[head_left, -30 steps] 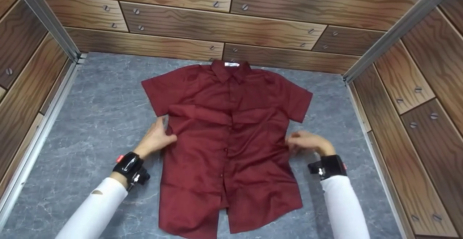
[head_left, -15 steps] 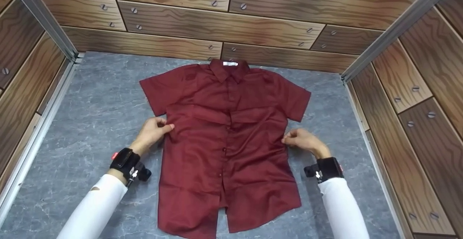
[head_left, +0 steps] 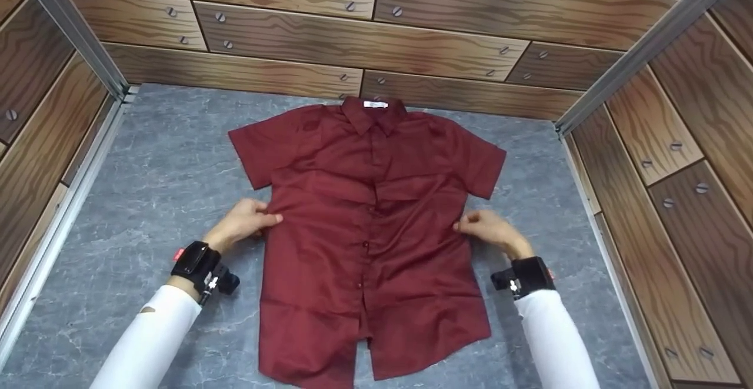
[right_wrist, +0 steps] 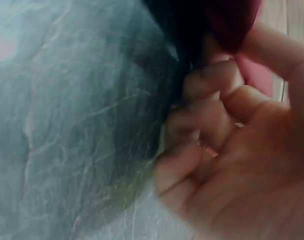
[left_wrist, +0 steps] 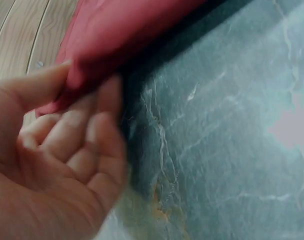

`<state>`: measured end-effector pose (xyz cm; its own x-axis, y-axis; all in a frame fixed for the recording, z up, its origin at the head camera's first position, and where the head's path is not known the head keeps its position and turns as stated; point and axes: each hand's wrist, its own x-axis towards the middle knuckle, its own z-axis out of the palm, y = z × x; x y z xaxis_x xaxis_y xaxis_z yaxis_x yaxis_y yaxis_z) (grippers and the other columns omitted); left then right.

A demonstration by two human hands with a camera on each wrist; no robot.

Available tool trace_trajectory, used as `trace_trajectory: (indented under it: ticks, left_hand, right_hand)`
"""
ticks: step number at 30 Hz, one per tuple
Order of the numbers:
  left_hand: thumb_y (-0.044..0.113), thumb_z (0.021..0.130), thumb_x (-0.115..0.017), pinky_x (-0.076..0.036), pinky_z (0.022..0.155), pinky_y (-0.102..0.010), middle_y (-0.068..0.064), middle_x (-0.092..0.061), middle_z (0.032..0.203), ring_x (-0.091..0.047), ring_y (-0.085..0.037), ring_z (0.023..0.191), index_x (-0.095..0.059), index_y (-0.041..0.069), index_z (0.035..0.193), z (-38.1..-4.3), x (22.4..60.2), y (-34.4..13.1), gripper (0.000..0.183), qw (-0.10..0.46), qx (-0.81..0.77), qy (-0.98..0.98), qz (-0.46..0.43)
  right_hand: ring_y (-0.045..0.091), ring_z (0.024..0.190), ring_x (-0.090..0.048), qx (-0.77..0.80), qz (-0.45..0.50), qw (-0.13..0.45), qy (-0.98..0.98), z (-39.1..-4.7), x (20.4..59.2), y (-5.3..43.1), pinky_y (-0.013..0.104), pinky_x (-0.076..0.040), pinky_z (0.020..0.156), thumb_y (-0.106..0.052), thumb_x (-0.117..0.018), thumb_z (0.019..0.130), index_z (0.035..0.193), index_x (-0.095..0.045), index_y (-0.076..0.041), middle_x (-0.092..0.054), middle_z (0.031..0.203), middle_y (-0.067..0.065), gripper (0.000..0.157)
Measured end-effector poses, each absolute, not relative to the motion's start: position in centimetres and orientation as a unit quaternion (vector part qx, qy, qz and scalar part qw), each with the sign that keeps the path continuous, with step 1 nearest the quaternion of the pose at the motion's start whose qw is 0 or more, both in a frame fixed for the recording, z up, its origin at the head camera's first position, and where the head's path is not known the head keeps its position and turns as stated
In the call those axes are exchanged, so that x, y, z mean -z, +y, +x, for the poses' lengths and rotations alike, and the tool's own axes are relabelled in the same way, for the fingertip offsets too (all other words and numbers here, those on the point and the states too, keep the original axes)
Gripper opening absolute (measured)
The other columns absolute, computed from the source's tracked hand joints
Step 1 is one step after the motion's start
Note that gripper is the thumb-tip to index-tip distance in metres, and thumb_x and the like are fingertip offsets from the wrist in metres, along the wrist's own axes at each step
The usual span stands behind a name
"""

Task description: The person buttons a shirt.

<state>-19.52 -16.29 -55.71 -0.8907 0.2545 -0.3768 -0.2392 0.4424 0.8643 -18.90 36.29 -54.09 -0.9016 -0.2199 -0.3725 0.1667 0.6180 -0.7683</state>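
A dark red short-sleeved button shirt (head_left: 323, 248) lies spread front up, its collar at the far side and its hem toward me. At its left side edge, below the sleeve, my left hand (head_left: 244, 221) pinches the fabric, thumb on top and fingers beneath. The left wrist view shows the cloth (left_wrist: 112, 40) raised a little between thumb and curled fingers. My right hand (head_left: 487, 227) pinches the opposite side edge at about the same height. In the right wrist view a fold of the shirt (right_wrist: 237, 20) sits between thumb and forefinger, the other fingers curled.
The shirt lies on a grey marbled surface (head_left: 165, 159). Wood-patterned panels (head_left: 294, 36) rise behind it and on both sides, with metal rails (head_left: 59, 224) along the side edges. Both wrists carry black camera bands (head_left: 197, 262).
My left hand has gone from spread fingers beside the shirt to pinching its edge, then moved slightly down toward the hem. The right hand has closed on the right edge and shifted slightly inward.
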Motion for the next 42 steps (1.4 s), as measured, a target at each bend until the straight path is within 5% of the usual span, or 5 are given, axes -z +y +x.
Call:
trace_trajectory:
  ticks: [8, 14, 25, 31, 42]
  left_hand:
    - [0.028, 0.089, -0.069, -0.051, 0.071, -0.027, 0.007, -0.065, 0.08, -0.06, -0.006, 0.073, -0.065, 0.0, 0.106, -20.1, 54.7, -15.6, 0.032, 0.099, -0.648, 0.754, -0.029]
    - [0.027, 0.089, -0.07, -0.051, 0.07, -0.024, 0.007, -0.066, 0.078, -0.062, -0.005, 0.072, -0.066, 0.007, 0.097, -19.7, 54.5, -15.0, 0.022, 0.112, -0.726, 0.677, -0.045]
    - [0.003, 0.087, -0.068, -0.047, 0.072, -0.021, 0.001, -0.064, 0.084, -0.058, -0.01, 0.081, -0.072, 0.009, 0.087, -19.4, 53.2, -13.8, 0.006, -0.028, -0.846, 0.532, -0.007]
    - [0.018, 0.085, -0.074, -0.044, 0.061, -0.019, 0.004, -0.06, 0.078, -0.054, -0.007, 0.071, -0.072, 0.004, 0.092, -20.3, 52.5, -13.2, 0.016, -0.096, -0.791, 0.601, -0.058]
    - [0.035, 0.088, -0.069, -0.045, 0.084, -0.02, -0.004, -0.061, 0.112, -0.054, -0.009, 0.097, -0.061, 0.005, 0.127, -21.8, 52.4, -13.5, 0.05, -0.009, -0.691, 0.716, -0.096]
  right_hand:
    - [0.006, 0.073, -0.057, 0.605, 0.047, 0.106, 0.787, -19.6, 52.6, 37.2, 0.023, -0.049, 0.067, -0.024, -0.068, 0.091, 0.104, -0.061, -0.004, -0.061, 0.083, -0.008, 0.025]
    - [0.005, 0.073, -0.055, 0.614, 0.041, 0.134, 0.777, -19.2, 52.6, 37.3, 0.023, -0.047, 0.07, -0.029, -0.067, 0.091, 0.098, -0.066, -0.007, -0.061, 0.083, -0.008, 0.023]
    - [0.011, 0.081, -0.06, 0.794, -0.044, 0.003, 0.607, -18.0, 51.5, 37.5, 0.023, -0.049, 0.071, 0.003, -0.055, 0.094, 0.095, -0.066, -0.005, -0.064, 0.089, 0.002, 0.013]
    - [0.011, 0.067, -0.057, 0.74, 0.035, -0.071, 0.668, -19.8, 51.3, 36.0, 0.023, -0.047, 0.061, -0.011, -0.068, 0.089, 0.098, -0.069, -0.004, -0.065, 0.08, -0.001, 0.011]
    - [0.009, 0.066, -0.051, 0.598, 0.105, -0.104, 0.788, -23.0, 51.3, 34.1, 0.023, -0.044, 0.06, -0.031, -0.066, 0.091, 0.109, -0.066, -0.009, -0.062, 0.085, -0.008, 0.028]
